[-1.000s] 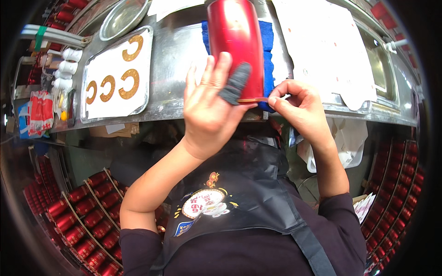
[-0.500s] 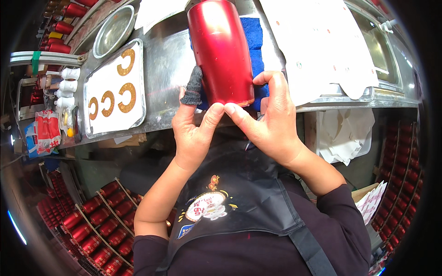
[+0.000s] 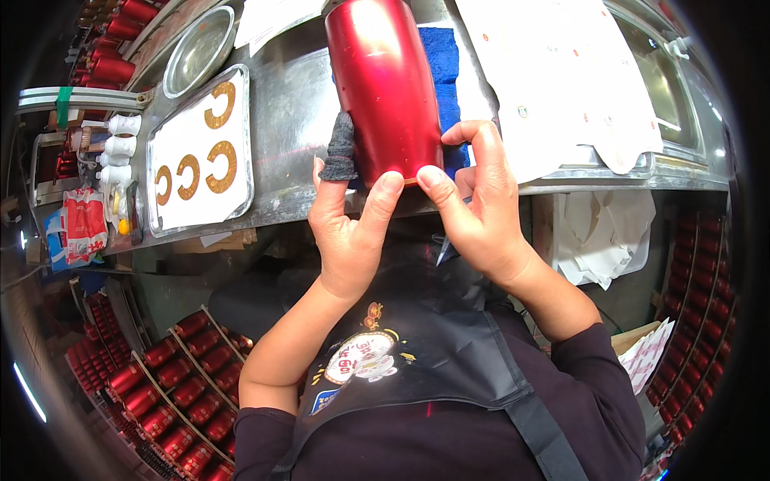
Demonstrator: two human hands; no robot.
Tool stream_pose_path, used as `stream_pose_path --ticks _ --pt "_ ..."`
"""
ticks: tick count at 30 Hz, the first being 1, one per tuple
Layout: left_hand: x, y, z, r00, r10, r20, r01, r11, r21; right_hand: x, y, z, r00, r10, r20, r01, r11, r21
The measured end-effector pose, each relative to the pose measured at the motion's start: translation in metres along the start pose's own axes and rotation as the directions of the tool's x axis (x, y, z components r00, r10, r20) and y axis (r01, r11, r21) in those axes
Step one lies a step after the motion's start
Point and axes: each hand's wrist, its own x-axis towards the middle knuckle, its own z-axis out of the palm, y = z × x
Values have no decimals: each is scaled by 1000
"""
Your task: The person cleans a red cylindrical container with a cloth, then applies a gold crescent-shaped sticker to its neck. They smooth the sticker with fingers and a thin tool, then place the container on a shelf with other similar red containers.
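Note:
A glossy red cylinder (image 3: pixel 383 84), bulging in the middle, lies lengthwise over a blue cloth (image 3: pixel 444 68) on the metal worktop, its near end toward me. My left hand (image 3: pixel 349 232) holds the left side of that end, thumb on the rim. A dark knitted sleeve (image 3: pixel 340 151) covers its index finger, which lies along the cylinder's side. Opposite it, my right hand (image 3: pixel 485 212) grips the right side with a bent index finger, its thumb also at the rim. The two thumb tips are apart. The cylinder's underside is hidden.
On the left, a tray (image 3: pixel 249 152) carries several gold C-shaped pieces (image 3: pixel 221 167) on white backing. A metal bowl (image 3: pixel 200 52) stands behind it. White sheets (image 3: pixel 553 88) cover the right side of the worktop. Racks of red cylinders (image 3: pixel 172 373) stand below.
The thumbs, nearly touching before, have separated along the rim, the right one sliding rightward. My left hand has shifted slightly right. The cylinder has stayed almost in place.

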Motion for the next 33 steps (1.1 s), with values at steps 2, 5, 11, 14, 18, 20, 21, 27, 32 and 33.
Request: stream_pose_path --ticks 2,5,11,14,18,20,21,27,32,33 --pt "0 2 -1 1000 -16 -5 16 999 -43 -2 1 -5 991 125 45 -132 965 229" --pt "0 5 -3 1000 -15 -4 15 999 -44 -7 2 -11 994 89 65 -101 971 217" --pt "0 11 0 1000 -21 22 21 1000 -3 -12 3 -10 998 49 45 -56 981 185" --pt "1 14 1 999 -9 32 8 1000 20 -10 4 -11 998 17 54 -25 988 153" --pt "1 16 1 999 16 44 -19 997 71 -7 2 -13 993 71 91 -88 976 197" --pt "-1 18 -3 997 -69 41 74 991 -112 -6 -1 -11 988 126 89 -142 968 205" --pt "-1 18 -4 993 -114 43 121 971 -206 -5 -2 -8 997 53 58 -57 995 80" --pt "-1 14 -8 993 -95 68 103 987 -126 -1 -8 10 991 -103 -84 88 981 -171" --pt "-3 14 -7 989 -142 40 145 984 -102 -1 -8 8 994 -86 -62 77 989 -126" --pt "-4 15 -7 986 -159 46 163 981 -104 -1 -7 8 995 -84 -60 76 990 -117"
